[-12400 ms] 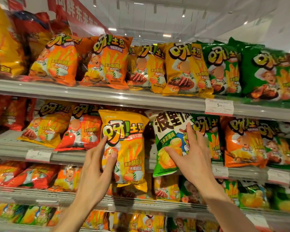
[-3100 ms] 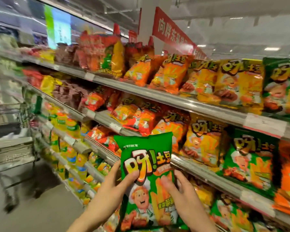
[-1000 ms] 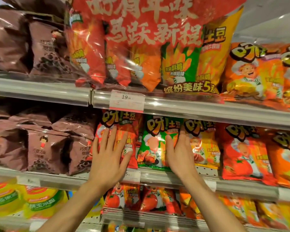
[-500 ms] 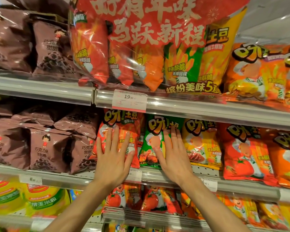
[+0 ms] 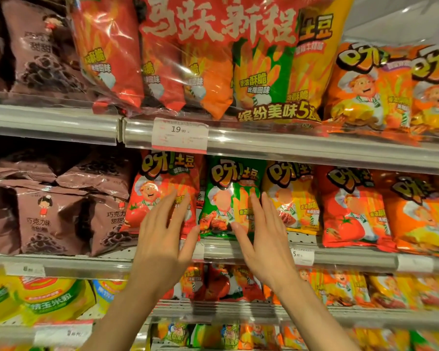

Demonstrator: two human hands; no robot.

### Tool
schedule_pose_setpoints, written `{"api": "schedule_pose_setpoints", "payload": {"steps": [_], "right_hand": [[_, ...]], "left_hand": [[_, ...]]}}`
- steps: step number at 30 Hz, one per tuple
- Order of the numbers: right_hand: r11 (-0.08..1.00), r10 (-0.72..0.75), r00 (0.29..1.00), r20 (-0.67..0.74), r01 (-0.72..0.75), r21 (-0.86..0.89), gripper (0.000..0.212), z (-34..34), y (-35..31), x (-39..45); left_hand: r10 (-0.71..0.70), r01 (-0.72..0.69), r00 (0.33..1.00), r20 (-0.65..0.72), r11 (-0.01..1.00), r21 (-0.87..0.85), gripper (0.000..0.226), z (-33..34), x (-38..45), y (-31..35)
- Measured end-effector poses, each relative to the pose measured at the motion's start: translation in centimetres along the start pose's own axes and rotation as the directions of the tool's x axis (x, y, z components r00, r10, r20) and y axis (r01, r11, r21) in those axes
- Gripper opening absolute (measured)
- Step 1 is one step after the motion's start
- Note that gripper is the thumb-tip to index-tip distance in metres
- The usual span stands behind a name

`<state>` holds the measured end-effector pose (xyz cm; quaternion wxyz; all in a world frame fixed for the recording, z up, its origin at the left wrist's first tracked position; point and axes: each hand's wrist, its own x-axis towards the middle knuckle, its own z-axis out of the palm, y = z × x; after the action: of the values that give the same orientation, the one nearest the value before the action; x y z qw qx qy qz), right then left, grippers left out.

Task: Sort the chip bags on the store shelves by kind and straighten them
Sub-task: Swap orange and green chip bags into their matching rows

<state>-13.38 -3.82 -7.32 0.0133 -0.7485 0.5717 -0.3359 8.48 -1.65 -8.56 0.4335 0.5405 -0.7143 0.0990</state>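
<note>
The left hand [image 5: 164,239] is raised with its fingers straight and spread apart, holding nothing; its fingertips lie over the lower front of the red chip bag [image 5: 162,191] on the middle shelf [image 5: 340,259], though whether they press it or hover just off it cannot be told. The right hand [image 5: 262,235] is likewise flat and loosely spread, gripping nothing, its fingers over the lower right part of the green chip bag [image 5: 228,196], which stands upright just right of the red one, the two bags touching side by side. The thumbs of both hands point toward each other across the shelf lip, with a gap between them.

Left of the red bag sit brown snack bags [image 5: 48,216], stacked and slumped. Right of the green bag stand a yellow chip bag [image 5: 293,196], then a second red bag [image 5: 350,209] and an orange bag [image 5: 421,219] (all of the same brand). Above, a large red multipack [image 5: 213,54] overhangs the upper shelf, a price tag [image 5: 180,135] clipped below it. More bags fill the lower shelves, partly hidden behind both forearms.
</note>
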Motion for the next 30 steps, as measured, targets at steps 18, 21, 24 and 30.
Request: {"api": "schedule_pose_setpoints", "payload": {"steps": [18,21,24,30], "right_hand": [[0.887,0.389,0.915,-0.104,-0.342,0.309,0.078,-11.2,15.7,-8.8],[0.878,0.42,0.899,-0.125,-0.368,0.308,0.079,-14.0,19.8,-8.8],[0.885,0.422,0.895,-0.147,-0.371,0.282,0.081,-16.3,22.8,-8.2],[0.941,0.307,0.92,-0.246,-0.253,0.226,0.074,-17.6,24.0,-6.1]], "left_hand": [[-0.208,0.213,0.977,0.054,0.902,-0.374,0.062,8.3,-3.0,17.7],[-0.189,0.209,0.978,0.089,0.89,-0.405,0.064,11.0,-1.1,21.3],[-0.169,0.205,0.977,0.126,0.904,-0.375,0.069,13.9,1.0,24.2],[-0.264,0.316,0.945,0.192,0.886,-0.338,0.063,17.7,5.1,27.8]]}}
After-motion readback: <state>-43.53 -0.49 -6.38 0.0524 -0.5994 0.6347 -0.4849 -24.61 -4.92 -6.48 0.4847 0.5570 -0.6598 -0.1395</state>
